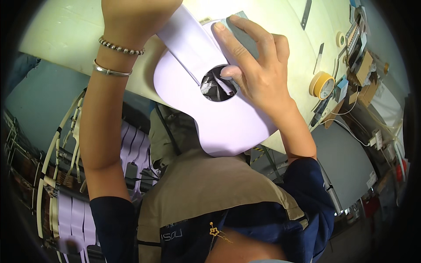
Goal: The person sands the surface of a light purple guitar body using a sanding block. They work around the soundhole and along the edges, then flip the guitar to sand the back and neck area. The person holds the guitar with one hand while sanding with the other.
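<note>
A lilac ukulele (228, 127) rests partly on the pale worktable, its rounded lower end close to my apron. At the top edge my left hand (140, 15) is closed around the neck (190, 37); its fingers are mostly out of sight. My right hand (263, 65) presses a grey-green sanding pad (244, 37) against the body's far right side. The fingers lie over the pad, while the thumb reaches toward the round sound hole (218, 84). Crumpled dark and silvery material shows inside that hole.
On the worktable (79, 46), to the right, lie a yellow tape roll (322, 85), a knife-like tool (319, 57) and a metal ruler (306, 15). Cardboard and cables crowd the right edge. Several lilac ukulele parts (72, 219) hang on a rack at lower left.
</note>
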